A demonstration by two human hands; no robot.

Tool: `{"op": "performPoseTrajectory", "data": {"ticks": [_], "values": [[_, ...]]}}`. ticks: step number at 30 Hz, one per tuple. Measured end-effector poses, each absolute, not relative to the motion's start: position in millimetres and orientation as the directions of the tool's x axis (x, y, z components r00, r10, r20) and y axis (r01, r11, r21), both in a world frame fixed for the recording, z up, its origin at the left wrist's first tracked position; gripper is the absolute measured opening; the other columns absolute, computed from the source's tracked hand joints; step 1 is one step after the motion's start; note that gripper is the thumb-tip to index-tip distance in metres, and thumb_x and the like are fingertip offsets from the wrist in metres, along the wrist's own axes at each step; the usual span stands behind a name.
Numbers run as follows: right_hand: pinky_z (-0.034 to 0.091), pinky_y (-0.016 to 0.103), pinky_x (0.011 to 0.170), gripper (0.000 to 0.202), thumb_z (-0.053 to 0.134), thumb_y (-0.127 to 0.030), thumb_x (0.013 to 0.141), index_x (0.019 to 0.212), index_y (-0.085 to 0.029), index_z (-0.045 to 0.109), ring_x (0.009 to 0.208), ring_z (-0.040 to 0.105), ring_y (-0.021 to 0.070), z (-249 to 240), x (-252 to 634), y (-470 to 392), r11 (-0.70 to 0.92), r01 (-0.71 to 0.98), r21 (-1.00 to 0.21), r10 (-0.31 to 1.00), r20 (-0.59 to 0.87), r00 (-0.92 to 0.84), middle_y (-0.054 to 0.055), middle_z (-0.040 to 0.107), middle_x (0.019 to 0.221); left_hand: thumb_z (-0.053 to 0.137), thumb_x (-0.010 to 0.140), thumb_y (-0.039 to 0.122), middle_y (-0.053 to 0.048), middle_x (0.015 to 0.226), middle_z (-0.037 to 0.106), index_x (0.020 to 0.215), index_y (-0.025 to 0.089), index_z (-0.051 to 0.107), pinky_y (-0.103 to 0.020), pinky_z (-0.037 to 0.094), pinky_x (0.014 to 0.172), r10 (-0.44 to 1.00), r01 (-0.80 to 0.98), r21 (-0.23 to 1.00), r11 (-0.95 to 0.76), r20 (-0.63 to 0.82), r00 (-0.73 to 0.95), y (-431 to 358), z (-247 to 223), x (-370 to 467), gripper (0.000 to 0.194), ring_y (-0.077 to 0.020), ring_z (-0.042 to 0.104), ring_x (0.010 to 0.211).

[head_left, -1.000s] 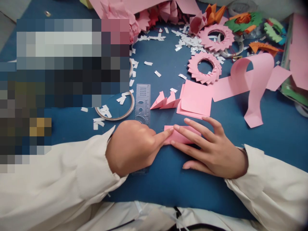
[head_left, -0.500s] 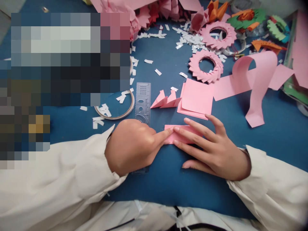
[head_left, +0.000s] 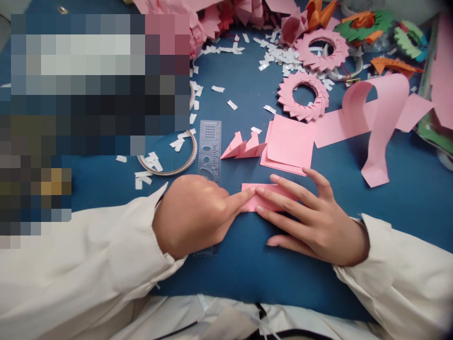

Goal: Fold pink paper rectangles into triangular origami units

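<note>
A folded strip of pink paper (head_left: 252, 204) lies flat on the blue table. My left hand (head_left: 193, 215) has its fingers curled under, and the stretched index finger presses on the strip's left part. Its palm side is hidden from view. Spread wide, my right hand (head_left: 311, 217) rests its fingertips on the same strip, covering the right end. Just beyond the strip sit a stack of pink paper squares (head_left: 290, 141) and a few joined folded pink pieces (head_left: 244, 147). Beneath my left hand runs a clear plastic ruler (head_left: 210, 146), partly covered.
Pink folded rings (head_left: 303, 97) lie further back among white paper scraps (head_left: 279, 57). A curled pink strip (head_left: 380, 118) stands at the right. On the left is a tape-like hoop (head_left: 177, 171). Orange and green folded pieces (head_left: 366, 23) crowd the back right. A blurred-out patch hides the upper left.
Both hands keep the same pose on the folded paper. Only a slight shift of the camera shows.
</note>
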State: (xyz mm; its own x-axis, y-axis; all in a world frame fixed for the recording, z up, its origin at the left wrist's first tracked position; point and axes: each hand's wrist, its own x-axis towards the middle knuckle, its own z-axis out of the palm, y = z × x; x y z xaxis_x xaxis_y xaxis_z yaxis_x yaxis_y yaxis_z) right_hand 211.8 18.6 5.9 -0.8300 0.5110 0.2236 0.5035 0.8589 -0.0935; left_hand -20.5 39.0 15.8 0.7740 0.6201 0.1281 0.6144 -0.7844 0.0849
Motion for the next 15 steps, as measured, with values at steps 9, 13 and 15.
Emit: {"op": "performPoseTrajectory", "data": {"ticks": [9,13,15], "values": [[0.032,0.053,0.099,0.027,0.053,-0.039,0.086,0.099,-0.017,0.063,0.107,0.055,0.0253,12.2,210.8,18.3,0.867,0.491,-0.085,0.493,0.289,-0.820,0.005,0.063,0.109,0.043,0.086,0.022,-0.001,0.049,0.059,0.105,0.022,0.062,-0.028,0.023,0.043,0.612,0.602,0.115,-0.790,0.103,0.784,39.2,17.2,-22.4,0.027,-0.0167,0.051,0.043],[0.039,0.047,0.092,0.031,0.060,-0.039,0.081,0.062,-0.015,0.061,0.090,0.062,0.0226,14.6,215.0,14.4,0.855,0.519,-0.011,0.479,0.401,-0.781,0.005,0.068,0.078,0.042,0.087,0.023,0.000,0.047,0.058,0.108,0.025,0.061,-0.027,0.021,0.043,0.630,0.620,0.113,-0.776,0.092,0.771,38.6,15.9,-22.5,0.028,-0.0155,0.050,0.042],[0.042,0.044,0.087,0.041,0.058,-0.043,0.081,0.051,-0.015,0.055,0.084,0.063,0.0219,12.3,217.2,13.9,0.852,0.523,0.027,0.458,0.444,-0.770,0.003,0.064,0.066,0.042,0.087,0.023,0.000,0.047,0.057,0.108,0.025,0.061,-0.027,0.021,0.043,0.627,0.618,0.104,-0.779,0.104,0.772,38.2,15.2,-22.3,0.028,-0.0154,0.050,0.042]]}}
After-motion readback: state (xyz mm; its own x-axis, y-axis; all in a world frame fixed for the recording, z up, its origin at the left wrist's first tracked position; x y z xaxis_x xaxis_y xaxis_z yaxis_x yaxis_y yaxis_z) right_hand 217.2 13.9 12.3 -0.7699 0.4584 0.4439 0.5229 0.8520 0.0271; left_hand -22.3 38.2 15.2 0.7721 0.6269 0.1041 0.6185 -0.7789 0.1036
